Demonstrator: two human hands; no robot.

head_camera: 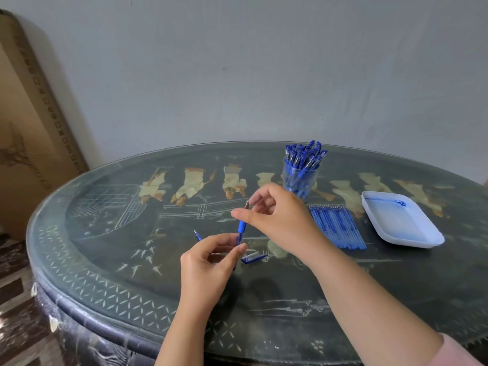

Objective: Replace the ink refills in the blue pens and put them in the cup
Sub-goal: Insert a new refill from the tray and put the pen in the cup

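My left hand (211, 262) holds the clear barrel of a blue pen (240, 228), which points up and away from me. My right hand (280, 215) pinches the small metal tip piece (247, 204) at the pen's upper end, just above the blue grip. A loose refill (197, 235) juts out to the left of my left hand. The pen's cap (253, 258) lies on the table below my right wrist. A clear cup (299, 178) packed with several blue pens stands behind my right hand. A row of several blue refills (336, 227) lies right of it.
A white tray (401, 220) stained with blue ink sits at the right of the dark oval table (105, 247). A tall cardboard box (29, 107) leans against the wall at the left. The grey wall runs close behind the table.
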